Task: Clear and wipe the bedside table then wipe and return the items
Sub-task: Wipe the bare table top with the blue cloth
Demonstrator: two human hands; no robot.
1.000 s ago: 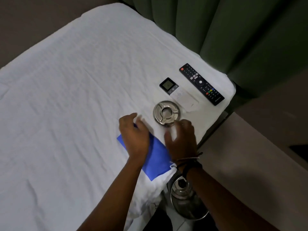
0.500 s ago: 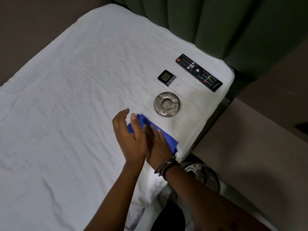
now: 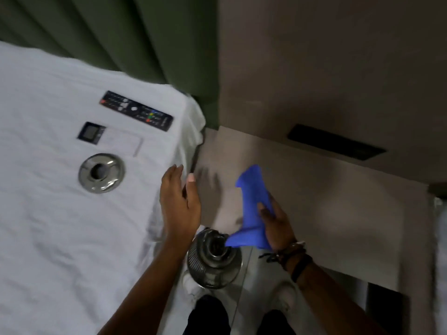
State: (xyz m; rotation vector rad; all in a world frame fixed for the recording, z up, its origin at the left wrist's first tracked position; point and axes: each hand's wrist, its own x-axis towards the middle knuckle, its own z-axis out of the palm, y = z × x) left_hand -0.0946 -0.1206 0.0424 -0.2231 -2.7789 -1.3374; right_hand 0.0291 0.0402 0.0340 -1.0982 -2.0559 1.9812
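Cloth (image 3: 251, 209) moved off bed to over table (image 3: 338, 194); right hand (image 3: 275, 221) grips it, left hand (image 3: 180, 204) spread.

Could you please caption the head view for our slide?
Right hand carries a crumpled blue cloth over the beige bedside table; the black remote waits on the white bed.

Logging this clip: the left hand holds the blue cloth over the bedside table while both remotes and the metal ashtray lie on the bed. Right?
Not quite. The head view shows the blue cloth in the right hand; the left hand is empty. The rest stands.
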